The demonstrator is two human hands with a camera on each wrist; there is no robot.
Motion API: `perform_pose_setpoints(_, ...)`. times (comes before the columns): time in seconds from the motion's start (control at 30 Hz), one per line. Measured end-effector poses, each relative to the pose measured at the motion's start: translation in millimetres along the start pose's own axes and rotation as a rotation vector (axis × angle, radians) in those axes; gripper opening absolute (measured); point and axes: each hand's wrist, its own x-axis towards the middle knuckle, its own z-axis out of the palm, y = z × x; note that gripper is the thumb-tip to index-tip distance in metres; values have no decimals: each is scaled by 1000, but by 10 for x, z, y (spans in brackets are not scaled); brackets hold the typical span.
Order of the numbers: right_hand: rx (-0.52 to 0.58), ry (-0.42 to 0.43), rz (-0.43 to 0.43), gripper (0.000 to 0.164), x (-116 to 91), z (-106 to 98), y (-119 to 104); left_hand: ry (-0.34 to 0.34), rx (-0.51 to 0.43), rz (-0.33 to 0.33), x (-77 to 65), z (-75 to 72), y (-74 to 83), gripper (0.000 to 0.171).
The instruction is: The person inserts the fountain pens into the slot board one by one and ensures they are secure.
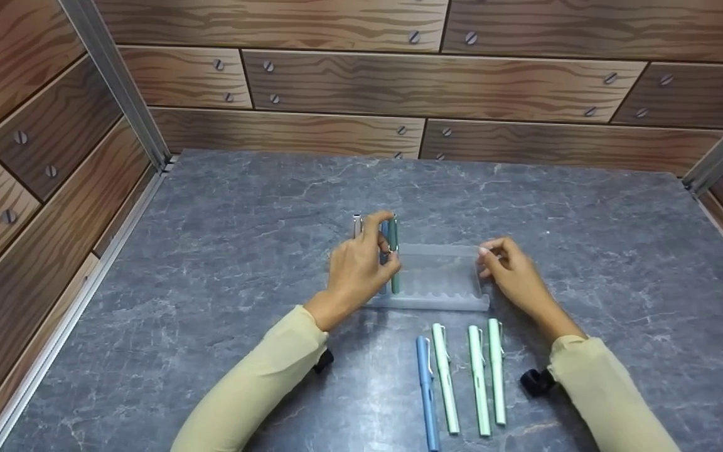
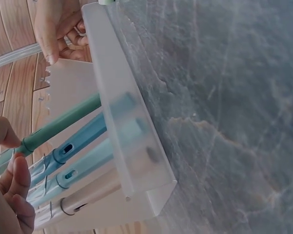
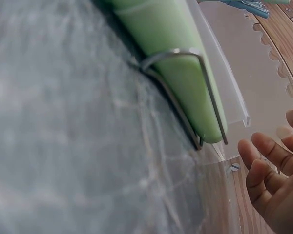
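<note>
Left hand (image 1: 355, 269) pinching dark green pen (image 1: 394, 279) at rack (image 1: 440, 276), likely aligning it; right hand (image 1: 517, 276), fingers partly hidden, seemingly pinching rack edge for steadiness.

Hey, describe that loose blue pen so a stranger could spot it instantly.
On the gray marbled table, find the translucent stand. Nearer the camera wearer lie four loose pens. The blue pen is leftmost, the only one that isn't pale green.
</note>
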Motion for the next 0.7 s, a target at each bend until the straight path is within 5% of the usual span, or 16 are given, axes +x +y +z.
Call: perform_pose_setpoints(0.7,0,8,0,28,-14,4,-6,-115,11,-17,-31,30,-13,57)
